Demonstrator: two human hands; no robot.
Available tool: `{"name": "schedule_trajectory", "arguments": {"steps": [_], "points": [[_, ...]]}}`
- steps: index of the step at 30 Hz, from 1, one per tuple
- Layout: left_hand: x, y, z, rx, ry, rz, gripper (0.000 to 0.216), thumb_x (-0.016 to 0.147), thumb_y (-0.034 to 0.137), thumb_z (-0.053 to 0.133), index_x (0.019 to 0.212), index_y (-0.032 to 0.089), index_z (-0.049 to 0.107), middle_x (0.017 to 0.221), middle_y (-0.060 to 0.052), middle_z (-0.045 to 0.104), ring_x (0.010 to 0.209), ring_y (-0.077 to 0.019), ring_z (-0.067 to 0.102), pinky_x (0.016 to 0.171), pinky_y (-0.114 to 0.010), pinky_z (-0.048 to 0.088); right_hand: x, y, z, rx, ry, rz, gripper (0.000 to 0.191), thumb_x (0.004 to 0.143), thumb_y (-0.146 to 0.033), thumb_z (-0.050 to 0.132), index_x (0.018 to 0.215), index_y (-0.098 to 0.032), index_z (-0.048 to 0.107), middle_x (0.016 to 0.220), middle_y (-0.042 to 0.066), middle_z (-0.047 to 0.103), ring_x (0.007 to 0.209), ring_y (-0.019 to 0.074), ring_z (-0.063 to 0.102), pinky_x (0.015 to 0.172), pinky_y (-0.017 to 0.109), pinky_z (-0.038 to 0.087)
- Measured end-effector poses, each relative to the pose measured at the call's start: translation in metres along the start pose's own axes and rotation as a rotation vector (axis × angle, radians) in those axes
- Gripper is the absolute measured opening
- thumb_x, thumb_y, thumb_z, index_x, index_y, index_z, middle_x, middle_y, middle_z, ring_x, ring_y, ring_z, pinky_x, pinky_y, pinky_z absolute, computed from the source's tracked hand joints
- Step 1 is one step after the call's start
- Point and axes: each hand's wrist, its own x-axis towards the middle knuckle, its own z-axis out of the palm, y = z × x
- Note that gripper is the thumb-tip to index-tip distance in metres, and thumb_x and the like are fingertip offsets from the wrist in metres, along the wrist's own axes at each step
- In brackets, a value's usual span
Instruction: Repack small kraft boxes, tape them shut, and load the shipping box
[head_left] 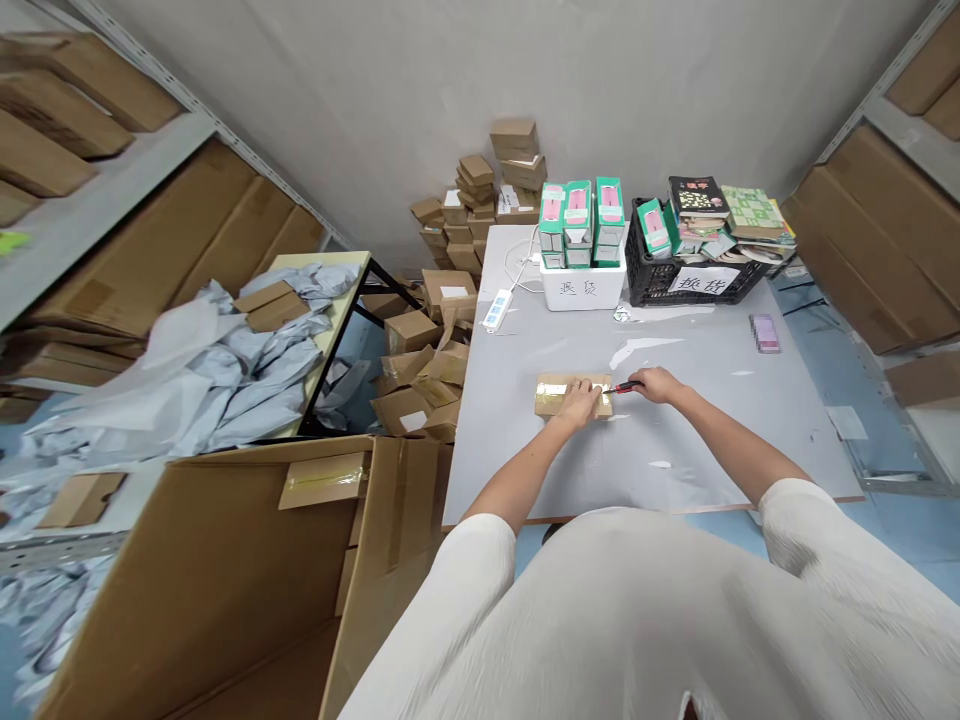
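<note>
A small taped cardboard box lies flat on the grey table. My left hand presses down on its right half, fingers laid over the top. My right hand is closed round a red-handled cutter, whose tip touches the box's right end.
At the table's far edge stand a white foam bin with green boxes, a black crate of books, a power strip and a phone. A large open carton stands at my left. Small boxes are piled on the floor. Shelves flank both sides.
</note>
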Motion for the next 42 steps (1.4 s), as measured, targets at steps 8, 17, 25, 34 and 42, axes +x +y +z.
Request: {"name": "schedule_trajectory", "arguments": {"steps": [8,17,25,34,42], "points": [[-0.001,-0.001,-0.002,0.004,-0.001,0.004,0.051,0.092,0.031,0.081,0.136,0.027,0.057,0.143,-0.014,0.055,0.136,-0.0348,0.053,0.122,-0.049,0.039,0.016,0.014,0.004,0.310,-0.062,0.068,0.015,0.089,-0.035,0.075,0.099,-0.027,0.083,0.093,0.007,0.079,0.090,0.0266,0.070,0.080,0.033,0.047],[-0.002,-0.003,0.002,-0.024,0.013,0.014,0.050,0.091,0.030,0.081,0.136,0.029,0.058,0.142,-0.012,0.056,0.134,-0.0337,0.053,0.121,-0.048,0.040,-0.014,0.028,0.035,0.844,-0.245,0.117,0.035,0.074,-0.057,0.086,0.081,-0.024,0.078,0.068,-0.001,0.072,0.064,0.0175,0.063,0.060,0.027,0.049],[-0.001,-0.003,-0.001,-0.008,-0.002,0.011,0.051,0.092,0.033,0.081,0.137,0.030,0.057,0.142,-0.011,0.056,0.135,-0.0335,0.052,0.120,-0.048,0.041,-0.025,0.015,0.052,0.922,-0.189,0.133,0.035,0.081,-0.056,0.079,0.093,-0.024,0.079,0.073,-0.003,0.071,0.072,0.0175,0.063,0.067,0.026,0.050],[-0.006,-0.002,-0.001,0.003,0.002,0.014,0.048,0.094,0.031,0.079,0.137,0.031,0.058,0.141,-0.011,0.056,0.135,-0.0329,0.052,0.121,-0.048,0.040,-0.023,0.015,0.056,0.948,-0.184,0.121,0.034,0.081,-0.054,0.079,0.092,-0.023,0.077,0.072,-0.003,0.069,0.070,0.0169,0.060,0.066,0.026,0.047],[-0.005,-0.004,0.003,-0.024,0.023,0.024,0.055,0.092,0.029,0.079,0.143,0.029,0.056,0.142,-0.013,0.055,0.133,-0.0337,0.055,0.122,-0.050,0.040,-0.019,0.002,0.056,0.904,-0.121,0.097,0.031,0.084,-0.053,0.075,0.085,-0.022,0.072,0.071,-0.003,0.067,0.067,0.0156,0.057,0.065,0.026,0.046]]}}
